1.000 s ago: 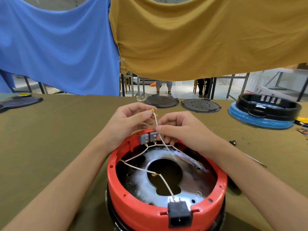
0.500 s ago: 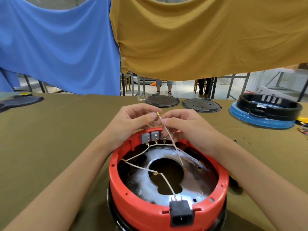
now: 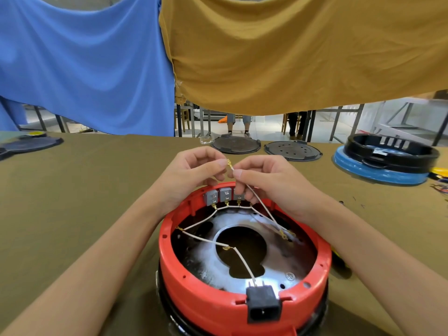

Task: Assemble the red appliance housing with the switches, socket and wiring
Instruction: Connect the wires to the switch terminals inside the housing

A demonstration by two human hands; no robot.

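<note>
The round red housing (image 3: 201, 294) lies open side up on the olive table, a metal plate inside it. A black socket (image 3: 263, 306) sits in its near rim. Grey switches (image 3: 219, 195) line the far rim, linked by white wires (image 3: 206, 240). Above the far rim, my right hand (image 3: 271, 183) pinches a loose white wire (image 3: 260, 204) just below its brass terminal (image 3: 229, 163). My left hand (image 3: 191, 173) meets it from the left, with thumb and forefinger at the terminal. The wire's lower end reaches brass lugs (image 3: 283, 235) at the plate's right side.
Two dark round plates (image 3: 236, 143) (image 3: 292, 150) lie at the table's far edge. A black ring on a blue base (image 3: 383, 163) stands far right, with coloured wires beside it. Another dark plate (image 3: 29, 144) lies far left. Blue and mustard cloths hang behind.
Both hands have kept the wire end above the switches. The terminal has shifted slightly right and the wire's slack now runs toward the plate's right side.
</note>
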